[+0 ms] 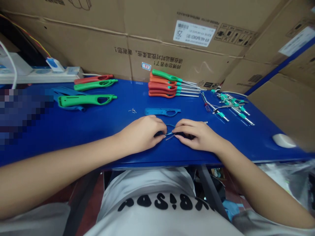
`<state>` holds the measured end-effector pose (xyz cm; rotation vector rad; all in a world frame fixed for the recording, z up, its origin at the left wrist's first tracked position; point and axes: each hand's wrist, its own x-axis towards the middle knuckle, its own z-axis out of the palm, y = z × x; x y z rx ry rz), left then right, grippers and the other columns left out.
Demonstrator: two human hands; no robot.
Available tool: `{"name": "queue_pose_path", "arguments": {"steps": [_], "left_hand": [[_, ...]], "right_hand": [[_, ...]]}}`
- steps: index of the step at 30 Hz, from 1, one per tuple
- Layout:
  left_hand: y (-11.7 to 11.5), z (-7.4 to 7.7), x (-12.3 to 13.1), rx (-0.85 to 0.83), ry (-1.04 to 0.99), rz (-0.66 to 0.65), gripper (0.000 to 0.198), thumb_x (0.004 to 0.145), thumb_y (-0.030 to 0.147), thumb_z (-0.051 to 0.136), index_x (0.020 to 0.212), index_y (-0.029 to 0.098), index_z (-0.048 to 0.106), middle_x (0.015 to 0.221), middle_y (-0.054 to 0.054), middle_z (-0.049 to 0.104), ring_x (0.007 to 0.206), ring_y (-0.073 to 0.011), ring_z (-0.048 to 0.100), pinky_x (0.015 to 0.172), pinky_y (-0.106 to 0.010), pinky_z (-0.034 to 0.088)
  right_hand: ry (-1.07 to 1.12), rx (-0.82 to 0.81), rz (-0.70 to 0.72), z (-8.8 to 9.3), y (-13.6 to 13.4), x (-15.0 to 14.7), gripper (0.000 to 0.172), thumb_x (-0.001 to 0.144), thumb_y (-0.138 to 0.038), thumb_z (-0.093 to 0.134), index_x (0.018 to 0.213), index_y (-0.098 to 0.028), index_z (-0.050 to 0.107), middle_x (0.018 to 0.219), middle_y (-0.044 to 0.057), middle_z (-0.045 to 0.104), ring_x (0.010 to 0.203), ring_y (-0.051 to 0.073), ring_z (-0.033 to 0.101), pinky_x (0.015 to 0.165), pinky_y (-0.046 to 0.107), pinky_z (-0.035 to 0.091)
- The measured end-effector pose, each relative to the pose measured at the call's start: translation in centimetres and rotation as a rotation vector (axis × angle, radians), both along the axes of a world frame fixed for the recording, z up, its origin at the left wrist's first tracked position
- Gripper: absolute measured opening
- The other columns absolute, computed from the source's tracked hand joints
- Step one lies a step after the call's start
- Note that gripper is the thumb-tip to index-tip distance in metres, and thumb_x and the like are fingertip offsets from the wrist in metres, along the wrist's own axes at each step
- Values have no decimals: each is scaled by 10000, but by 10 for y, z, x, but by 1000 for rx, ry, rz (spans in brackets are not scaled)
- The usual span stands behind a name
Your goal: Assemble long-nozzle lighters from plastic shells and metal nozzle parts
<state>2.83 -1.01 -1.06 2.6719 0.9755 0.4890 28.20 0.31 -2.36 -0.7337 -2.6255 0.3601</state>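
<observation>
Near the front edge of the table, my left hand (150, 132) and my right hand (199, 134) meet with fingertips pinched. Between them they grip a blue lighter casing (169, 133), mostly covered by the fingers. A thin strip or wire sticks out below it, and a small metal tip (206, 122) shows beyond my right hand. Just past the hands lies another blue casing half (162, 111), hollow side up. To its left are several tiny screws or pins (133, 110).
A stack of green, orange and red long-nozzle lighters (162, 88) stands at the back. Green casing halves (86, 100) lie left, metal nozzles with wires (233, 105) right, with a white mouse-like object (284, 140). A cardboard wall (103, 42) and power strip (66, 74) border the table.
</observation>
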Motion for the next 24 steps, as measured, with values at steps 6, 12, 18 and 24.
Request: {"name": "queue_pose_path", "arguments": {"steps": [6,12,18,24], "left_hand": [[-1,0,1,-7,0,18,111,909,159,656,939,172,762,1033,-77,771,987,-256,710,908,-385,546],[-3,-4,2,13,-8,46,121,926,177,638,952,172,757,1047,-89,763,1014,-268,708,925,-402,552],[-6,-4,3,14,5,58,127,940,197,634,967,166,754,1036,-90,759,1021,-279,709,942,-427,560],[-10,-8,4,37,-15,90,152,954,218,610,964,153,747,1234,-153,683,1168,-314,666,1010,-456,548]], "right_hand": [[85,-74,23,-2,-2,1,227,942,-231,628,1166,-205,657,1107,83,657,822,134,641,665,238,518],[26,-22,-5,-2,-5,0,232,953,-236,611,1180,-203,652,1149,87,657,911,156,661,736,262,535],[26,50,-6,-3,-8,0,226,965,-235,590,1177,-201,662,1148,92,667,937,169,673,790,285,544],[81,-16,-31,-5,-10,1,243,940,-224,622,1181,-199,640,1125,77,674,746,119,614,708,265,526]]}}
